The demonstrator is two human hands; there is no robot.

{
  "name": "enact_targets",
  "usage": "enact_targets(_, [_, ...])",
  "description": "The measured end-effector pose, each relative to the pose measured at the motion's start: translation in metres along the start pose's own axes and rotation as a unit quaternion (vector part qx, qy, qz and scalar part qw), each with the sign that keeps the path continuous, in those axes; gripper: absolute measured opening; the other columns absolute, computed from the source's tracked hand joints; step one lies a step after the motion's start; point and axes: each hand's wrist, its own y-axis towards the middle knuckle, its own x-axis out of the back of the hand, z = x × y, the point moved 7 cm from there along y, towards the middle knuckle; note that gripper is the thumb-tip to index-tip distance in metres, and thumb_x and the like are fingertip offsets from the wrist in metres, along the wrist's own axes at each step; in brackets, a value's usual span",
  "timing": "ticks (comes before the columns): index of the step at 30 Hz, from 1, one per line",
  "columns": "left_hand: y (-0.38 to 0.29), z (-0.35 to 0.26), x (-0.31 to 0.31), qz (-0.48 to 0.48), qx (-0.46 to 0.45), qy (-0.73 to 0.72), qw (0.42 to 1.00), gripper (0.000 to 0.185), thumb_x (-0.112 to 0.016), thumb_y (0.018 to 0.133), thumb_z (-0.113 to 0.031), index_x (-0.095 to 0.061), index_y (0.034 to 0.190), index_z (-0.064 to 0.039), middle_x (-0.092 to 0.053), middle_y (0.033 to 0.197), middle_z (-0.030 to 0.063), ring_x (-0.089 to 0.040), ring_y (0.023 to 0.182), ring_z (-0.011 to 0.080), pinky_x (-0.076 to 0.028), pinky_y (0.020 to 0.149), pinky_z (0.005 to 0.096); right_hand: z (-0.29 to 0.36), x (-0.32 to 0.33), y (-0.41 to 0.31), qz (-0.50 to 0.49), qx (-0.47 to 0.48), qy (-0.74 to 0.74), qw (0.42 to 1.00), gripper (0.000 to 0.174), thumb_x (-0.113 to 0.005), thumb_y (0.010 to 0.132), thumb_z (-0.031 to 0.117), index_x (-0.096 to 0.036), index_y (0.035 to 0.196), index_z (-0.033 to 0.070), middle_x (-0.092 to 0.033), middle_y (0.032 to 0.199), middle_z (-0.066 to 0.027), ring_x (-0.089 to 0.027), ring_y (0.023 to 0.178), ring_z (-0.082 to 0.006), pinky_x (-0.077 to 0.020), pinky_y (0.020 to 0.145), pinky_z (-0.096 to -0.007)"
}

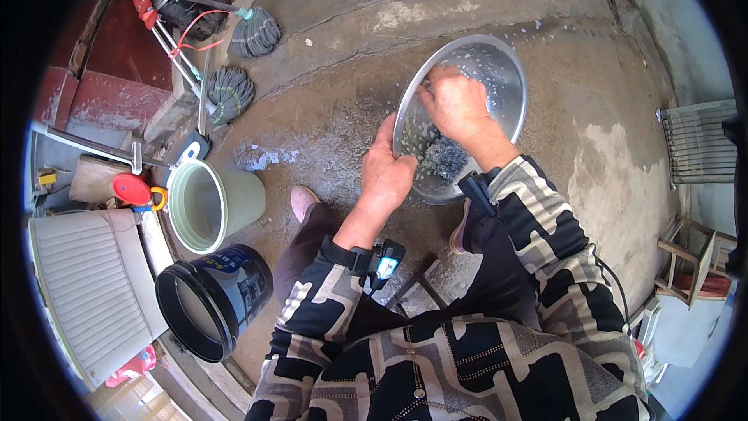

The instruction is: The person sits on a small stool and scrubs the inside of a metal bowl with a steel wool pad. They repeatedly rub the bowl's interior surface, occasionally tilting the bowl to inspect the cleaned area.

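Note:
A round stainless-steel basin [507, 99] is tilted on edge in front of me, its inside wet and flecked with pale foam or drops. My left hand [387, 172] grips its left rim, thumb over the edge. Inside the basin, my right hand [457, 102] has its fingers curled against the upper left wall; whether they hold anything is hidden. Below that hand, in the lower part of the basin, shows a grey, tangled mass like a steel-wool scourer [445, 156]. Both wrists carry strapped-on black devices.
To my left stand a pale green bucket [242, 204] and a black paint-type bucket [251, 280], both containing liquid. Mops [231, 96] lean farther back. A white ribbed tub or panel [93, 286] sits at far left. Wooden stools [692, 260] are at right. The concrete floor [327, 111] is wet.

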Motion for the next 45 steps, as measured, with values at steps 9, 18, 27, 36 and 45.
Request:
enact_targets(9, [-0.002,-0.003,0.000,0.001,-0.003,0.006,1.000,0.066,-0.054,0.072,-0.001,-0.046,0.137,-0.010,-0.067,0.108,0.0182,-0.065,0.100,0.0270,-0.048,0.088,0.0342,0.008,-0.007,0.001,-0.038,0.018,-0.009,0.999,0.020,-0.067,0.078,0.022,-0.063,0.088,0.005,-0.065,0.085,-0.0159,-0.066,0.071,-0.0356,-0.0541,0.064,-0.0450])
enact_targets(18, [-0.006,-0.012,0.000,-0.025,-0.030,0.073,0.997,0.067,-0.055,0.073,-0.002,-0.043,0.139,-0.008,-0.067,0.103,0.0200,-0.066,0.094,0.0280,-0.049,0.085,0.0353,0.012,-0.021,-0.001,-0.066,0.053,-0.025,0.996,0.018,-0.069,0.073,0.018,-0.063,0.084,0.004,-0.064,0.083,-0.0146,-0.066,0.067,-0.0341,-0.0542,0.060,-0.0442])
enact_targets(27, [-0.002,-0.002,0.000,-0.018,-0.006,-0.038,0.999,0.064,-0.054,0.072,0.002,-0.047,0.135,-0.005,-0.067,0.100,0.0140,-0.064,0.089,0.0198,-0.049,0.082,0.0314,-0.001,-0.020,0.001,-0.086,0.040,0.049,0.994,0.015,-0.067,0.073,0.014,-0.063,0.084,0.004,-0.064,0.085,-0.0166,-0.064,0.070,-0.0369,-0.0533,0.063,-0.0453])
enact_targets(36, [-0.003,-0.002,0.003,-0.026,0.030,-0.026,0.999,0.059,-0.052,0.072,0.002,-0.049,0.131,-0.003,-0.067,0.103,0.0131,-0.064,0.093,0.0202,-0.048,0.084,0.0308,-0.002,-0.017,-0.002,-0.038,0.043,0.079,0.995,0.021,-0.069,0.075,0.017,-0.065,0.091,0.005,-0.063,0.087,-0.0169,-0.064,0.078,-0.0375,-0.0517,0.070,-0.0463])
enact_targets(45, [-0.010,-0.013,0.000,-0.054,-0.030,0.158,0.985,0.072,-0.055,0.073,-0.002,-0.036,0.142,-0.006,-0.067,0.084,0.0195,-0.067,0.080,0.0350,-0.051,0.078,0.0414,0.005,-0.020,0.002,-0.087,0.065,0.016,0.994,0.015,-0.069,0.071,0.014,-0.065,0.081,0.004,-0.063,0.081,-0.0161,-0.063,0.075,-0.0364,-0.0518,0.069,-0.0457])
